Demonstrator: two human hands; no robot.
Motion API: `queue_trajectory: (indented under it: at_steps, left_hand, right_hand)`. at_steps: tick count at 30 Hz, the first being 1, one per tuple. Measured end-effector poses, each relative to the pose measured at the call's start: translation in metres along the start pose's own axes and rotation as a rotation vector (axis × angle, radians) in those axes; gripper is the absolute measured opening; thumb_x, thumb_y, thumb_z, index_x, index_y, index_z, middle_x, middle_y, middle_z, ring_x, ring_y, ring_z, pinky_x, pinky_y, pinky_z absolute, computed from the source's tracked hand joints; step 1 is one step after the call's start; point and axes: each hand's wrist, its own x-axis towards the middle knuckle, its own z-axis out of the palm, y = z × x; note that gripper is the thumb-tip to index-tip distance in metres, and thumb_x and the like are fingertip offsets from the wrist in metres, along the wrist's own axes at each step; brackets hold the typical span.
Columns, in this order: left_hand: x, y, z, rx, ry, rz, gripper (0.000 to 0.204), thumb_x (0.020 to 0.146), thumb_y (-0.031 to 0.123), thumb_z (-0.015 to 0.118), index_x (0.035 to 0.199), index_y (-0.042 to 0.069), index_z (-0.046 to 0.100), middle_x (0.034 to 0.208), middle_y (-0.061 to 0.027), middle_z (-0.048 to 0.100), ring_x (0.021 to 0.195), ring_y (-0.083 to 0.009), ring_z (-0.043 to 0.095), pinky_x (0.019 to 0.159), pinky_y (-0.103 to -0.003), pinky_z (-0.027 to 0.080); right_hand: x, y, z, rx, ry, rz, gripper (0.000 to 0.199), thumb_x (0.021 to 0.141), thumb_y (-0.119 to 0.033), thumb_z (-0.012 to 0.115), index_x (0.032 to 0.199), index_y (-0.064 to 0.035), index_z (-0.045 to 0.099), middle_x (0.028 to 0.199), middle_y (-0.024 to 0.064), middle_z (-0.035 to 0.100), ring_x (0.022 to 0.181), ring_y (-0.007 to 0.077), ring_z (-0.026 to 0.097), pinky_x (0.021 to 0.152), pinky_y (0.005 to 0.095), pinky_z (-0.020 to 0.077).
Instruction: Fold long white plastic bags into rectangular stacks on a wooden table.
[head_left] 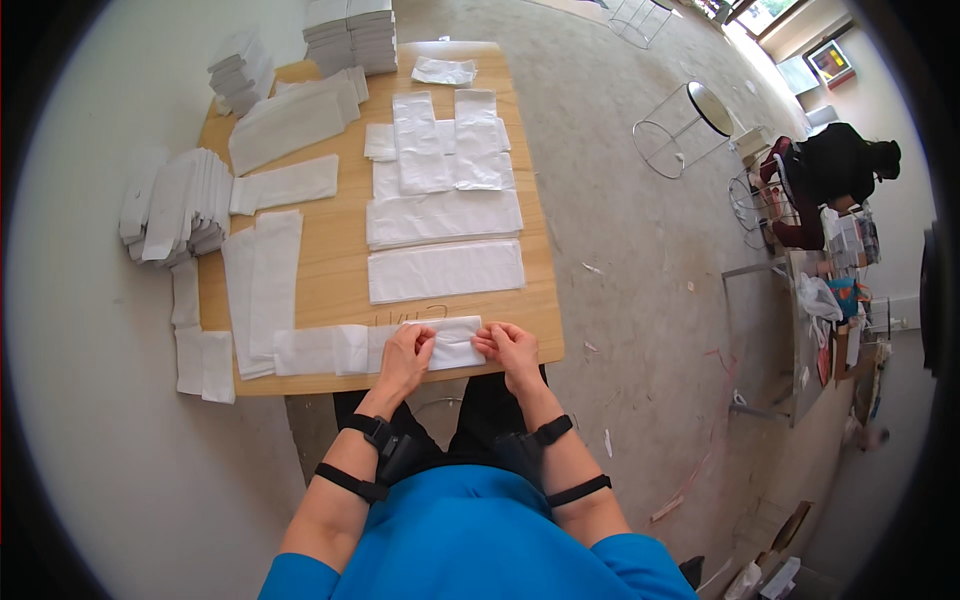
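Note:
A long folded white strip (pixel 458 345), of paper or thin cloth, lies along the near edge of the wooden table. My left hand (pixel 405 360) is closed on its middle, thumb and fingers pressed together over the white layers. The right end of the strip is pinched between the thumb and fingers of my right hand (pixel 510 352). Overlapping white pieces (pixel 305 352) continue leftward from my left hand. Just beyond my hands a flat folded white piece (pixel 447 271) lies crosswise, with dark handwriting on the wood in front of it.
Further up the table (pixel 335 260) lie more white pieces (pixel 425 140) and a small bundle (pixel 443 71). Tall white stacks (pixel 185 205) line the wall at left. A round stool (pixel 708 108) stands on the concrete floor at right, near a person (pixel 840 165) beside a cluttered side table (pixel 790 300).

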Motion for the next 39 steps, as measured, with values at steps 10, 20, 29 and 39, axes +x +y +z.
queue_trajectory:
  at_steps: [10, 20, 29, 39]
  left_hand:
    - [-0.053, 0.011, -0.055, -0.072, 0.579, 0.012, 0.024, 0.088, 0.008, 0.062, 0.11, -0.001, 0.056, 0.081, -0.0077, 0.054, 0.064, -0.0163, 0.052, 0.059, -0.028, 0.046]
    - [-0.085, -0.108, -0.115, 0.034, 1.098, -0.666, 0.03, 0.083, 0.026, 0.072, 0.097, 0.003, 0.059, 0.065, -0.0037, 0.056, 0.063, -0.017, 0.054, 0.064, -0.033, 0.046]
    - [-0.081, 0.072, -0.056, -0.048, 0.596, 0.099, 0.005, 0.079, 0.011, 0.068, 0.082, 0.008, 0.066, 0.063, -0.005, 0.053, 0.053, -0.0196, 0.05, 0.051, -0.033, 0.038]
    - [-0.077, 0.036, -0.046, 0.56, 0.17, 0.277, 0.086, 0.083, 0.028, 0.069, 0.147, -0.001, 0.02, 0.154, -0.018, 0.019, 0.143, -0.0346, 0.016, 0.117, -0.047, 0.013]
  right_hand:
    - [-0.037, -0.003, -0.051, -0.104, 0.196, -0.198, 0.02, 0.096, -0.017, 0.058, 0.098, 0.0019, 0.063, 0.082, 0.0085, 0.066, 0.067, 0.0122, 0.064, 0.059, 0.0219, 0.0527]
    - [-0.076, 0.004, -0.028, -0.267, -0.052, -0.209, 0.015, 0.095, -0.014, 0.057, 0.099, 0.0, 0.063, 0.085, 0.0068, 0.067, 0.067, 0.011, 0.064, 0.06, 0.0206, 0.05]
    - [-0.097, -0.017, 0.087, -0.267, -0.311, -0.502, 0.028, 0.089, -0.019, 0.066, 0.108, 0.0021, 0.065, 0.089, 0.0043, 0.068, 0.08, 0.0093, 0.061, 0.071, 0.0231, 0.05]
    - [-0.043, -0.031, -0.014, 0.005, -0.045, -0.164, 0.021, 0.094, -0.019, 0.061, 0.103, -0.0003, 0.064, 0.091, 0.0042, 0.065, 0.08, 0.0117, 0.062, 0.073, 0.027, 0.053]
